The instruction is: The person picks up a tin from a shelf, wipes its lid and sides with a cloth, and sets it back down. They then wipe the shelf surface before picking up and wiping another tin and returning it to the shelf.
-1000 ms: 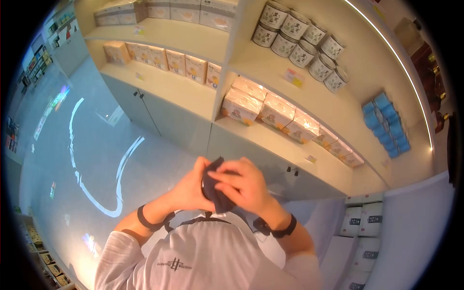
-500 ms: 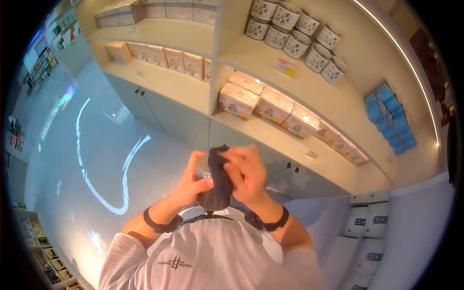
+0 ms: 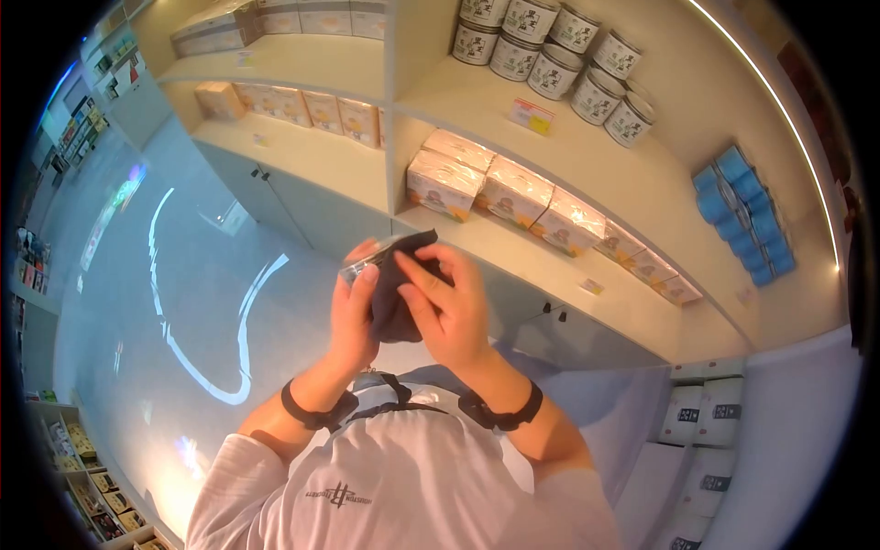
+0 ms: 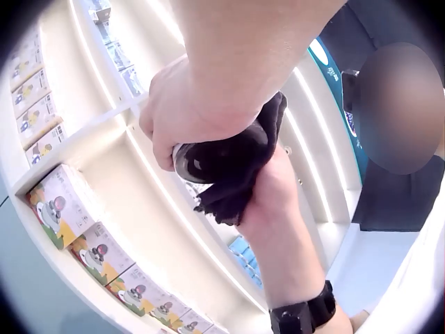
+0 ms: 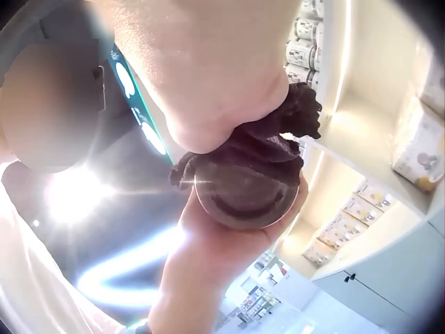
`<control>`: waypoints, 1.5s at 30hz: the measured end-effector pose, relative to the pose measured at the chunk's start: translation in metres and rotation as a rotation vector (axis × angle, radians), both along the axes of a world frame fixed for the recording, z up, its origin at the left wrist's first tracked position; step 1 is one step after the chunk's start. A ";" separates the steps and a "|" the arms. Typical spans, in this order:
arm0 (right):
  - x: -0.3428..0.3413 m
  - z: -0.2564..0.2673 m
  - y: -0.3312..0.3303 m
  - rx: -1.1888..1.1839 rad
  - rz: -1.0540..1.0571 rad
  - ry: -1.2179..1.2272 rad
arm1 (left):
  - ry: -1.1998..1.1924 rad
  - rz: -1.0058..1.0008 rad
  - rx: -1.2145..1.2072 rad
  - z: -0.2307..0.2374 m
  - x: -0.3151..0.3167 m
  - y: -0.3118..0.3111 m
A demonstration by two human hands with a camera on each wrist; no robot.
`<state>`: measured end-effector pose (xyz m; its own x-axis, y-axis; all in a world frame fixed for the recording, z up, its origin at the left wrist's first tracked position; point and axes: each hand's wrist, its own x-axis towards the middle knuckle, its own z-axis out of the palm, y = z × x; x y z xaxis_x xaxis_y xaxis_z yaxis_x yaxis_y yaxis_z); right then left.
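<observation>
- White T-shirt, dark print on chest. Black wristbands on both wrists.
- Can: in the person's hands, in front of the chest and clear of the shelves. Tilted. Right wrist view shows one round end, dark face, thin pale rim.
- Left hand: fingers wrapped round the can, thumb along its side.
- Dark cloth: draped over the can, touching it, loose edge hanging past it in the left wrist view.
- Right hand: fingers bent onto the cloth, holding it against the can. Exact grip underneath is hidden.
- Floor: past the left arm, bright curved light reflection on it.
- Cabinet doors: just beyond the hands, small dark knobs, under the shelves.
- Shelf unit: pale boards, lit strip along the right side.
- Lower right bay: row of wrapped boxes.
- Bay above that: black-and-white tins, stacked two high, price tag in front. Blue cans grouped further right.
- White boxes with dark labels: stacked, far right.
</observation>
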<state>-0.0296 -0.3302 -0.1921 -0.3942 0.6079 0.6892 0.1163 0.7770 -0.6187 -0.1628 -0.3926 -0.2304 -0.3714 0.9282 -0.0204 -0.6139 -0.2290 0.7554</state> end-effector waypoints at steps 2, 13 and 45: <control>0.001 -0.004 -0.003 0.001 -0.044 -0.003 | 0.201 0.076 0.009 0.013 0.000 0.004; 0.009 -0.011 0.013 -0.275 0.020 0.148 | -0.015 -0.313 0.098 -0.002 -0.026 0.007; -0.008 -0.011 0.018 -0.198 -0.052 0.172 | 0.046 -0.327 -0.048 0.007 -0.044 0.017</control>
